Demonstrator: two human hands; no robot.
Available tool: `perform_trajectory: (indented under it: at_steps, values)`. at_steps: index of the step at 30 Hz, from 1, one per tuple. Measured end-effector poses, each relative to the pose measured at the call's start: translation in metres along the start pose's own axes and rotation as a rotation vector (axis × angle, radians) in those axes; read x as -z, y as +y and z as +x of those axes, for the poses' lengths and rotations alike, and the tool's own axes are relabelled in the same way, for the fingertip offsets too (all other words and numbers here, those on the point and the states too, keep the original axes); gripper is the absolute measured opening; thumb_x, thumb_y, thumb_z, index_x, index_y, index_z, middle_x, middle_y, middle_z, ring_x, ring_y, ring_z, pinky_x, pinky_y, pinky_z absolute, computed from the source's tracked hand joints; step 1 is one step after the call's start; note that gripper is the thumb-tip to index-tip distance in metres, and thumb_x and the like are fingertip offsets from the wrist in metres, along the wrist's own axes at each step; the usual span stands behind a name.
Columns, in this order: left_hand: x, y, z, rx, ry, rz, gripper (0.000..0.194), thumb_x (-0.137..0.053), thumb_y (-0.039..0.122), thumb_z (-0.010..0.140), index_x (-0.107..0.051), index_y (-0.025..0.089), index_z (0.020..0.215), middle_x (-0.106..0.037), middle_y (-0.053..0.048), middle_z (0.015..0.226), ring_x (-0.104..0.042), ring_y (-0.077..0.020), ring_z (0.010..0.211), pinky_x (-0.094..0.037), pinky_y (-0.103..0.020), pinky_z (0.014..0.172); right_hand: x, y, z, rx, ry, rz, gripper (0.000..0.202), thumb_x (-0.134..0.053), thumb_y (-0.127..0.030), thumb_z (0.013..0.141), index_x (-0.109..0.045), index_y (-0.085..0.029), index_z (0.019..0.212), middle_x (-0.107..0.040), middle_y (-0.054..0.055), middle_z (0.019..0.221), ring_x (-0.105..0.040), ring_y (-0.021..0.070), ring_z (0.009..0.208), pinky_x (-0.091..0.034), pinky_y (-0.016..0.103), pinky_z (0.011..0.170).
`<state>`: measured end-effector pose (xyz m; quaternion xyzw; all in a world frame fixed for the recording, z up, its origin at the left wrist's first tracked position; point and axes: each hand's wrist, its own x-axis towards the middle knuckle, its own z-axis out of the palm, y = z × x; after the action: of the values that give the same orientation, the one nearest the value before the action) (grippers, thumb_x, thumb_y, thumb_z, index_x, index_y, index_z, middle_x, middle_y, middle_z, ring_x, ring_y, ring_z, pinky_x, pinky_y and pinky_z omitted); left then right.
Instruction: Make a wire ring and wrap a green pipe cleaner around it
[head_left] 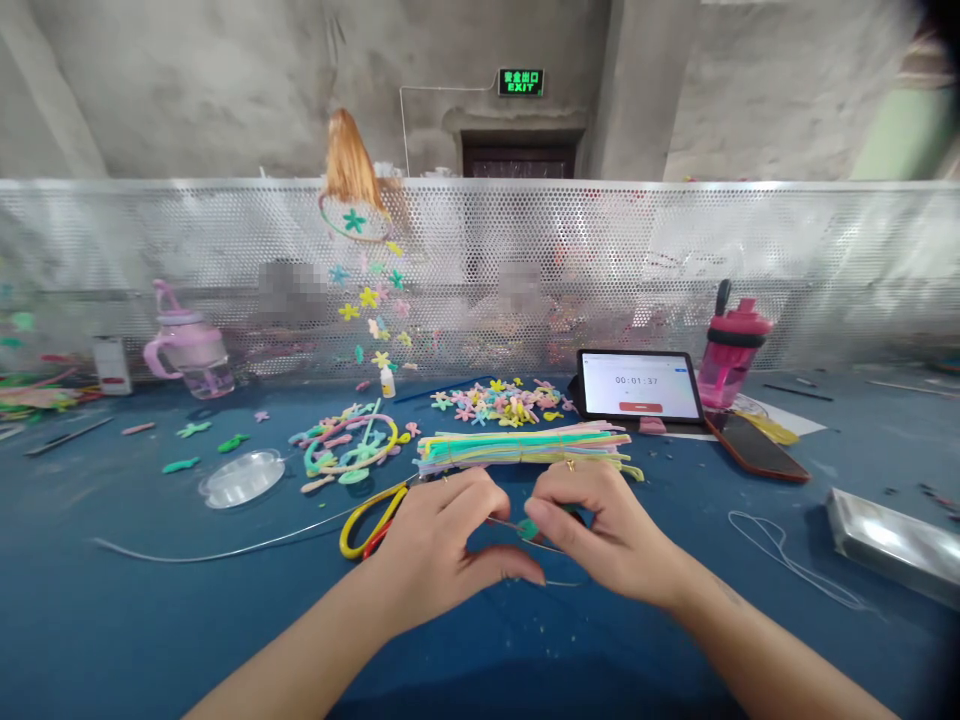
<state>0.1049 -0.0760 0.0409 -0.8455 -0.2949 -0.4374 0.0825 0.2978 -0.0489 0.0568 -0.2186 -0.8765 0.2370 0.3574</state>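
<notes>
My right hand (600, 520) pinches a small green fuzzy piece (529, 528) between thumb and fingers. A thin clear cord (262, 548) crosses the table from the left and passes behind my left hand (450, 525). That hand's fingers curl over the cord near the green piece, while its thumb stretches out below, apart from the index finger. One thin strand (562, 583) shows past the thumb tip. Scissors with yellow and red handles (352, 535) lie beside my left hand, partly hidden by it. Just beyond both hands is a tied bundle of pastel pipe cleaners (525, 446).
A pile of small fuzzy flowers (510, 402) and a wrapped hoop (351, 470) lie behind. Around them are a clear dish (241, 480), tablet (637, 385), phone (757, 447), pink bottle (731, 350), lilac cup (191, 350), metal box (892, 540) and loose cord (787, 565). A perforated screen (465, 250) stands behind.
</notes>
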Motion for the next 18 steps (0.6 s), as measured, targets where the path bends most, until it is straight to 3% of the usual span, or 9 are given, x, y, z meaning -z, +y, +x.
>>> perform_trajectory:
  at_steps: [5,8,11,15,18]
  values:
    - [0.006,-0.003,0.002,0.085,-0.050,-0.197,0.007,-0.053,0.021,0.087,-0.055,0.018,0.081,-0.054,0.002,0.066,-0.047,-0.0080,0.058,-0.038,-0.020,0.054,0.003,0.010,0.004,-0.182,-0.065,0.350,0.036,-0.052,-0.043,0.086,-0.058,-0.016,0.063,-0.049,-0.002,0.056,-0.039,0.0087,0.052,-0.028,0.023,0.049]
    - [0.009,-0.004,0.002,0.153,0.029,-0.305,0.009,-0.051,0.019,0.087,-0.055,0.018,0.079,-0.052,0.001,0.066,-0.047,-0.0082,0.058,-0.037,-0.020,0.052,-0.001,0.019,0.007,-0.287,-0.078,0.574,0.040,-0.051,-0.049,0.086,-0.057,-0.015,0.064,-0.041,-0.004,0.053,-0.031,0.0074,0.048,-0.023,0.022,0.047]
    - [0.009,-0.005,0.000,0.195,0.100,-0.336,0.009,-0.051,0.021,0.087,-0.055,0.017,0.079,-0.052,0.001,0.065,-0.046,-0.0078,0.056,-0.036,-0.020,0.049,-0.005,0.023,0.010,-0.389,-0.011,0.678,0.040,-0.048,-0.050,0.087,-0.051,-0.016,0.066,-0.033,-0.007,0.051,-0.022,0.0068,0.045,-0.017,0.023,0.044]
    - [0.004,-0.008,-0.002,0.290,0.108,-0.274,0.011,-0.053,0.023,0.086,-0.055,0.016,0.077,-0.051,0.002,0.061,-0.042,-0.0064,0.050,-0.034,-0.018,0.044,-0.006,0.019,0.012,-0.338,0.023,0.703,0.041,-0.041,-0.053,0.089,-0.041,-0.019,0.067,-0.041,-0.006,0.053,-0.025,0.0070,0.044,-0.019,0.023,0.043]
    - [0.000,-0.011,-0.002,0.374,0.122,-0.269,0.014,-0.053,0.026,0.086,-0.055,0.016,0.077,-0.050,0.002,0.059,-0.044,-0.0069,0.049,-0.035,-0.018,0.043,-0.005,0.015,0.011,-0.272,-0.007,0.599,0.034,-0.053,-0.050,0.084,-0.045,-0.018,0.072,-0.051,-0.004,0.057,-0.036,0.0073,0.048,-0.026,0.022,0.047]
